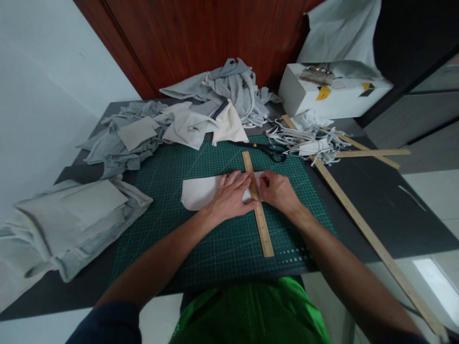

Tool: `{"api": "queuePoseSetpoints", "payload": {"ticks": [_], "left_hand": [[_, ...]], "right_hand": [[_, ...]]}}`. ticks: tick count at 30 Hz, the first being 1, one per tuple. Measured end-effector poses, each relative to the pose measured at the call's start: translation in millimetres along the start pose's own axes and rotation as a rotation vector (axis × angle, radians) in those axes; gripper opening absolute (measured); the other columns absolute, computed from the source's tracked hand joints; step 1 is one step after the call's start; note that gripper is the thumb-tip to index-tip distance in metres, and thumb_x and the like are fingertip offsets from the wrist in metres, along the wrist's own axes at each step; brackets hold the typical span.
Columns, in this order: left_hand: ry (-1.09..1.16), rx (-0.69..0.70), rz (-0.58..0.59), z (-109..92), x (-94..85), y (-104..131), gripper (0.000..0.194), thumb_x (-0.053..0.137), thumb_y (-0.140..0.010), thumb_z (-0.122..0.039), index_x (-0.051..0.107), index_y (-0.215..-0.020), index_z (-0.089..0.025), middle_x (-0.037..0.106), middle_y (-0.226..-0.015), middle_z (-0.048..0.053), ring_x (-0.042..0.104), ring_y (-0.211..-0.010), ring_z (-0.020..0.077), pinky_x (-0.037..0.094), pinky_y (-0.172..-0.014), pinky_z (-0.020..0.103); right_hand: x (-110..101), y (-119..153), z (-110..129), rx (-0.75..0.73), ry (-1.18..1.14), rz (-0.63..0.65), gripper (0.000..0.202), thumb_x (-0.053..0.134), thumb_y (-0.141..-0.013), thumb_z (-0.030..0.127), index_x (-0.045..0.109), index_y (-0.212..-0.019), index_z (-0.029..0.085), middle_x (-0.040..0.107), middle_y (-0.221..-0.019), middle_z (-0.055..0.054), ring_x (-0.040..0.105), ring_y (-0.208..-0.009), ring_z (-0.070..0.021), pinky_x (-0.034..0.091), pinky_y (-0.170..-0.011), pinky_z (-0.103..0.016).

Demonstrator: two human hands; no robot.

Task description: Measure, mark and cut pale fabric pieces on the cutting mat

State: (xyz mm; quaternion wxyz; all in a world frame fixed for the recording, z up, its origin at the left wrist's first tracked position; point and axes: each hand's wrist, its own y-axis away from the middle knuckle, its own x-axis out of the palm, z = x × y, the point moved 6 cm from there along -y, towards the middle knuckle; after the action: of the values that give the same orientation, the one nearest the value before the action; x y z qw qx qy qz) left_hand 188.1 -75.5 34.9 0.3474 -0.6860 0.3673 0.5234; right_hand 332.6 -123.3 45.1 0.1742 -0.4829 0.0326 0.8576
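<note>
A white fabric piece (198, 192) lies on the green cutting mat (165, 167). Across its right part rests a short wooden ruler (264, 234), running from the far side toward the body. My left hand (233, 193) lies flat over fabric and ruler with its fingers spread. Just right of the ruler, my right hand (278, 188) is closed at the fabric's right end, fingertips pinched together. What sits between those fingertips is too small to make out.
Black scissors (267, 149) lie beyond the ruler. Grey fabric heaps (229, 86) line the back, and a folded bundle (71, 215) sits left. Cut strips (308, 138), a long wooden ruler (351, 210) and a white box (304, 98) are at the right.
</note>
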Motion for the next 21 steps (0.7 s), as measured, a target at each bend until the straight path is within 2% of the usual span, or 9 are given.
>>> {"api": "queuePoseSetpoints", "payload": {"ticks": [4,7,12,15,18,21], "left_hand": [[0.006,-0.004,-0.011,0,0.6,-1,0.075,0.06,-0.094,-0.062,0.047,-0.155,-0.02,0.048,-0.163,0.009,0.034,-0.151,0.0355,0.03,-0.119,0.056],[0.006,-0.004,-0.015,1,1.4,-1,0.075,0.06,-0.094,-0.062,0.047,-0.155,-0.021,0.049,-0.163,0.009,0.035,-0.15,0.0357,0.03,-0.118,0.056],[-0.015,0.013,-0.033,1,1.1,1,0.075,0.059,-0.094,-0.063,0.048,-0.153,-0.017,0.049,-0.163,0.011,0.036,-0.15,0.0354,0.032,-0.118,0.054],[-0.009,0.029,-0.039,-2,-0.7,2,0.077,0.059,-0.095,-0.062,0.047,-0.154,-0.015,0.048,-0.163,0.013,0.039,-0.148,0.0346,0.033,-0.118,0.053],[0.032,0.026,-0.079,-3,-6.9,4,0.072,0.057,-0.097,-0.057,0.047,-0.154,-0.015,0.05,-0.162,0.012,0.042,-0.147,0.0315,0.035,-0.118,0.049],[0.055,-0.023,-0.133,3,-15.4,5,0.049,0.053,-0.101,-0.042,0.06,-0.143,-0.019,0.056,-0.156,0.01,0.046,-0.144,0.0278,0.038,-0.117,0.047]], "right_hand": [[-3,30,-3,-0.021,-0.02,0.046,0.014,0.06,-0.092,0.023,0.069,-0.082,0.019,0.073,-0.074,-0.005,0.067,-0.065,-0.0189,0.042,-0.065,-0.028],[-7,38,-12,-0.009,-0.035,0.058,0.013,0.061,-0.091,0.023,0.069,-0.082,0.02,0.074,-0.075,-0.004,0.067,-0.065,-0.0189,0.043,-0.066,-0.027],[-27,25,-45,0.141,0.058,-0.152,0.015,0.057,-0.094,0.019,0.072,-0.091,0.018,0.078,-0.087,-0.011,0.071,-0.078,-0.0232,0.045,-0.072,-0.029],[-31,21,-59,0.175,0.118,-0.173,0.019,0.054,-0.097,0.021,0.072,-0.094,0.016,0.077,-0.09,-0.013,0.07,-0.081,-0.0251,0.045,-0.074,-0.031],[-33,26,-57,0.151,0.19,-0.18,0.022,0.054,-0.098,0.025,0.073,-0.098,0.014,0.074,-0.097,-0.016,0.068,-0.086,-0.0268,0.046,-0.078,-0.033],[-34,37,-38,0.098,0.257,-0.228,0.025,0.052,-0.099,0.027,0.072,-0.104,0.012,0.071,-0.102,-0.018,0.066,-0.093,-0.0283,0.048,-0.084,-0.036]]}}
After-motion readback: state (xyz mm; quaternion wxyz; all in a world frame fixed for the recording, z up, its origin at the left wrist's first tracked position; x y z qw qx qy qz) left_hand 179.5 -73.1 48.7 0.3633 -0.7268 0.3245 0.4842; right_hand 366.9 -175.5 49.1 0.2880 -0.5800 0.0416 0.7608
